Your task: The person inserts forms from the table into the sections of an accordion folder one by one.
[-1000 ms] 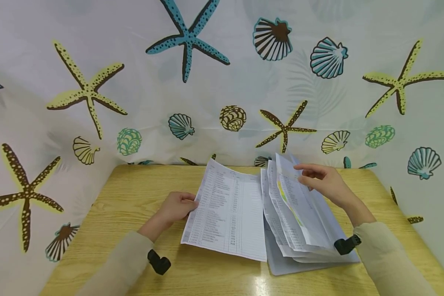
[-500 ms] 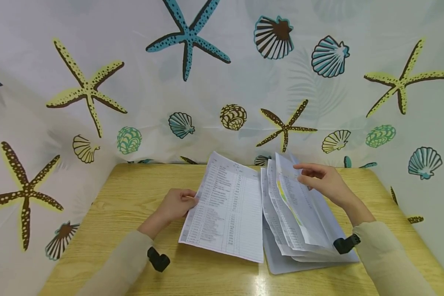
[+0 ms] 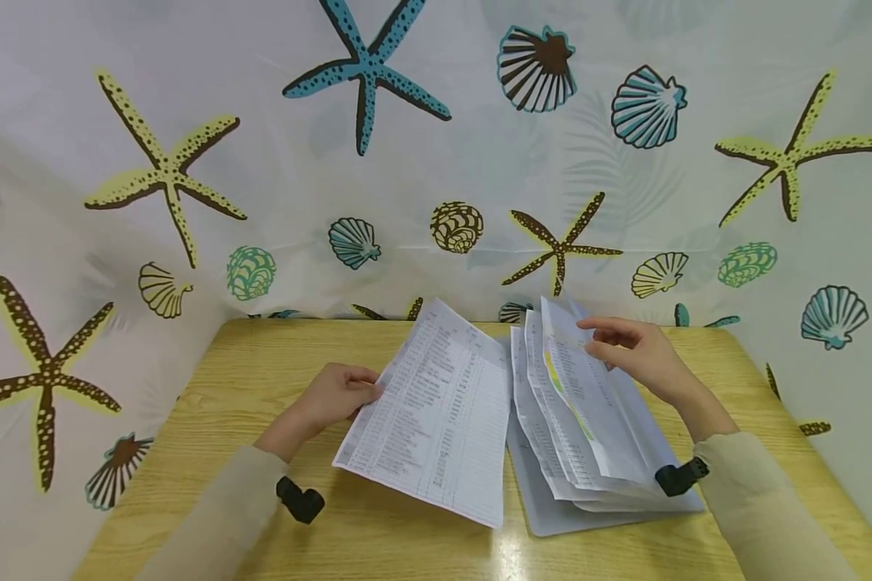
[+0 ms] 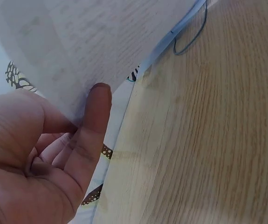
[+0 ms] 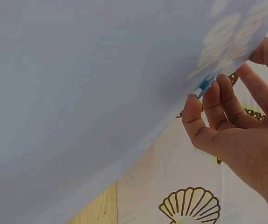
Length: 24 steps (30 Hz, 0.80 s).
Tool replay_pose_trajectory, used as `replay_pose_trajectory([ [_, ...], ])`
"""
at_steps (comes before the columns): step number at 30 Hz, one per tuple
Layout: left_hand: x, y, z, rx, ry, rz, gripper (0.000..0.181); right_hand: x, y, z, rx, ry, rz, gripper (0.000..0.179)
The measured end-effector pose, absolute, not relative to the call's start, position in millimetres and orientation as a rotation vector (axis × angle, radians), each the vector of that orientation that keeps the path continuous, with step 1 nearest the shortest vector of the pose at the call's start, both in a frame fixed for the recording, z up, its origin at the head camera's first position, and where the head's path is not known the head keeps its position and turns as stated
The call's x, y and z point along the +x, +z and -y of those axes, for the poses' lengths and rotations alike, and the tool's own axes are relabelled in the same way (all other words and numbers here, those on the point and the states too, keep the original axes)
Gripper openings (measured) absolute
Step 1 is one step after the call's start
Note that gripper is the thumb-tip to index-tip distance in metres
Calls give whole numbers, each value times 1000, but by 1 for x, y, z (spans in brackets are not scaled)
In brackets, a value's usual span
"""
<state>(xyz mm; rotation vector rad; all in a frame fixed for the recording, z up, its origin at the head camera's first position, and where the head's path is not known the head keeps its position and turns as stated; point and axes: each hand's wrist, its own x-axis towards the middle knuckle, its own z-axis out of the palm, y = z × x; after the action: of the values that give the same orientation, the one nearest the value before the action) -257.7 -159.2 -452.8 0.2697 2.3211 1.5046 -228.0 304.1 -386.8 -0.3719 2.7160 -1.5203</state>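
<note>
My left hand (image 3: 337, 395) pinches the left edge of a printed sheet of paper (image 3: 436, 411), held raised and tilted above the table. In the left wrist view the thumb and a finger (image 4: 99, 107) grip the paper's corner. To the right lies a pale translucent plastic folder (image 3: 552, 516), opened, with several printed sheets (image 3: 581, 428) fanned inside, one with a yellow and green strip. My right hand (image 3: 639, 355) pinches the upper part of the folder's raised flap. White lettering and a small blue fastener show on the flap (image 5: 101, 93) in the right wrist view.
A wooden table (image 3: 262, 363) lies beneath both hands. Behind and at the sides hangs a white cloth (image 3: 298, 161) printed with starfish and shells. Black wrist cameras (image 3: 301, 500) sit on both sleeves.
My left hand has drawn the printed sheet a little to the left, away from the folder, and its tilt has changed. The right hand and the folder stay where they were.
</note>
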Motion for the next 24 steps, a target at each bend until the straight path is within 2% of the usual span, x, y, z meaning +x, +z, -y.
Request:
replay_pose_trajectory([
  [9, -255, -450, 173, 308, 1430, -2200, 37, -227, -386, -306, -356, -1520, -2719, 41],
  [18, -249, -456, 182, 351, 1340, -2130, 27, -227, -386, -304, -359, -1510, -2729, 40],
  [24, -244, -461, 175, 259, 1324, -2175, 31, -228, -387, -305, -362, -1506, -2731, 39],
])
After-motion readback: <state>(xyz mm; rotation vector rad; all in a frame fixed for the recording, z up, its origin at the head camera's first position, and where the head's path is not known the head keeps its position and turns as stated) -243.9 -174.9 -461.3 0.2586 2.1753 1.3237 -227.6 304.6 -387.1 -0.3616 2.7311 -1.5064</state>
